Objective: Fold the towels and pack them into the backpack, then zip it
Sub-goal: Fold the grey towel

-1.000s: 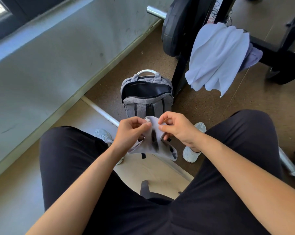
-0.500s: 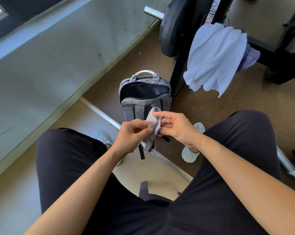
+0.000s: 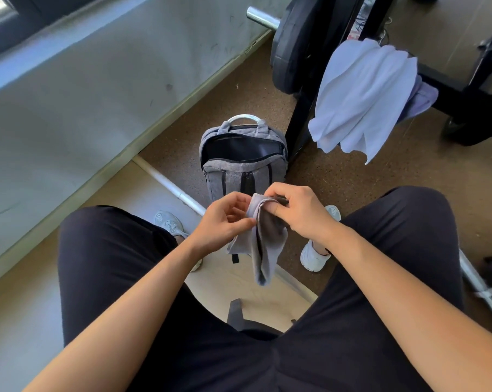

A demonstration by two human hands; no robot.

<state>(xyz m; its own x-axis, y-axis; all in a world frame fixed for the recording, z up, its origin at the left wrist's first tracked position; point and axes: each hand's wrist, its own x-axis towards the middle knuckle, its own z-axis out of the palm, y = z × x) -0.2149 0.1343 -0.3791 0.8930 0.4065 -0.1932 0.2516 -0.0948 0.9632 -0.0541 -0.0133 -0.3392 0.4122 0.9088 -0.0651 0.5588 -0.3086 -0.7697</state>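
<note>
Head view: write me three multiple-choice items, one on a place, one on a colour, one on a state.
1. The small grey towel is: A held by the left hand and right hand; B on the floor; C on the lap.
2. The draped towel on the black rack is: A red; B white; C green.
3. The backpack is: A zipped shut; B open on top; C covered by cloth.
Key: A, both pinch its top; B, its cloth is white; B, its dark inside shows.

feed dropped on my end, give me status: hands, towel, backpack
Hands: left hand and right hand both pinch small grey towel, half folded. Ahead, grey backpack upright, top unzipped. Nothing blocks its mouth; white towel draped on rack.
</note>
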